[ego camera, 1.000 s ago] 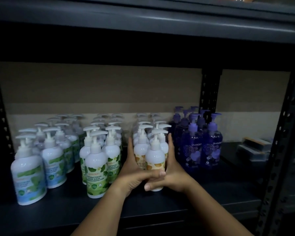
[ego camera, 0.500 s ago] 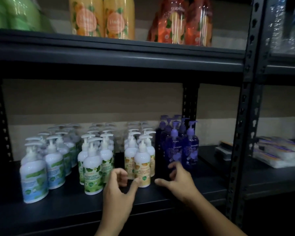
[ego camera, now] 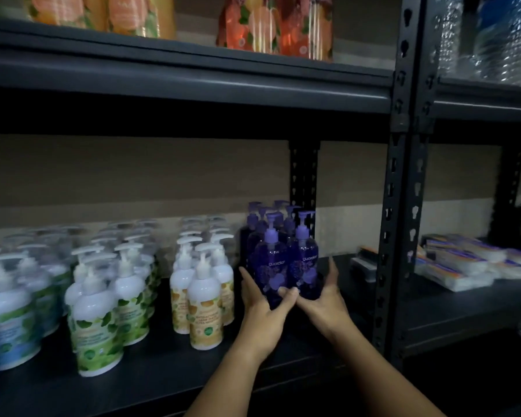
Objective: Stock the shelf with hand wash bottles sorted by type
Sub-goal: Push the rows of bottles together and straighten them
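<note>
While your left hand point(ego camera: 260, 308) and right hand point(ego camera: 322, 296) are cupping the front purple bottles point(ego camera: 286, 266) in a loose grip, be squaring them gently against the yellow-label row point(ego camera: 203, 302).

Bare shelf point(ego camera: 337, 332) shows right of the purple bottles point(ego camera: 283, 260), up to the upright post point(ego camera: 394, 236). Left, the yellow-label bottles point(ego camera: 203, 299) stand just beside them w/ a narrow gap. Front shelf edge is open; the shelf above point(ego camera: 193, 82) caps headroom.
</note>
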